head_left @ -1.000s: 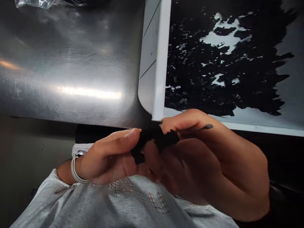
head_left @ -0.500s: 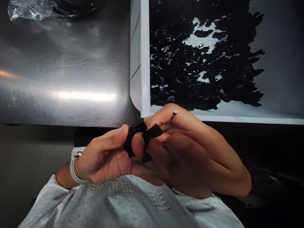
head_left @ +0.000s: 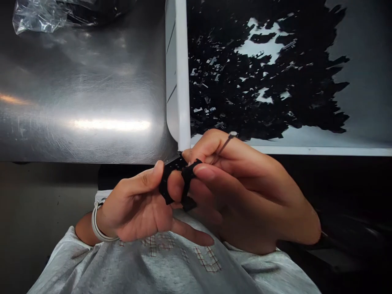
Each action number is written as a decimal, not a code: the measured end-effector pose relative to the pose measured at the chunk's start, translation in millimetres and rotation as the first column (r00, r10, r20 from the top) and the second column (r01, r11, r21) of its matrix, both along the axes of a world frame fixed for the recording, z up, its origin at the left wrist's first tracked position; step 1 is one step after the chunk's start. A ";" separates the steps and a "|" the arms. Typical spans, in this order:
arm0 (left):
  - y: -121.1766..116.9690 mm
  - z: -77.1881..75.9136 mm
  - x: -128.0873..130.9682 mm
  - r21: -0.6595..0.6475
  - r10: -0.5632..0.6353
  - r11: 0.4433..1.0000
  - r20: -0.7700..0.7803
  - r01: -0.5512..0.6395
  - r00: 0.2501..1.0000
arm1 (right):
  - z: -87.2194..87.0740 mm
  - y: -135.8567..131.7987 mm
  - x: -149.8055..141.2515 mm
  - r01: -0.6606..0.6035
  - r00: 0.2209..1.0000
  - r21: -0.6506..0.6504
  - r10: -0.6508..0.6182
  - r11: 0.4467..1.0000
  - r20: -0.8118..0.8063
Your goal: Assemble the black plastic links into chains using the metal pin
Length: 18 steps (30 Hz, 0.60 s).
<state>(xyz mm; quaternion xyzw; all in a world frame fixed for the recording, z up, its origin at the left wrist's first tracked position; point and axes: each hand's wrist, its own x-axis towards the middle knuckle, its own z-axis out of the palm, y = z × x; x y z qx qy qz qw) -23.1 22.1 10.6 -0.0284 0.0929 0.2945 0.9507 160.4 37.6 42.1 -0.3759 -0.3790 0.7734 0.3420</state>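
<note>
- Held black part (head_left: 165, 188) in left hand (head_left: 142, 206), grip narrow, with thumb on its outer side and a fingertip in its gap.
- Pinched thin rod (head_left: 226, 143) in right hand (head_left: 248, 175), grip narrow around it, pale end up and slanting away from black part.
- Touched black part with right fingertips too.
- Kept both hands in front of shirt (head_left: 147, 271), just beside near corner of white tray (head_left: 183, 81).
- Had black pieces (head_left: 318, 94) spread thickly in tray, with pale floor showing through.
- Had metal tabletop (head_left: 92, 90) to left, with clear bag (head_left: 39, 17) at far side.
- Wore white band (head_left: 97, 228) on left wrist.
</note>
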 end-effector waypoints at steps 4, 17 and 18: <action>1.3 -0.1 0.4 0.013 -0.010 1.000 -0.029 0.010 1.000 | -0.3 4.2 8.8 -0.097 0.995 -0.023 0.097 0.995 0.000; -0.3 10.0 0.5 0.065 0.046 0.997 -0.140 -0.037 0.989 | 4.9 5.3 -3.1 0.005 1.000 -0.048 -0.004 0.999 0.028; -0.3 9.8 1.1 0.072 0.058 0.996 -0.145 -0.048 0.988 | 4.9 5.4 -3.3 0.008 1.000 -0.060 -0.006 0.998 0.023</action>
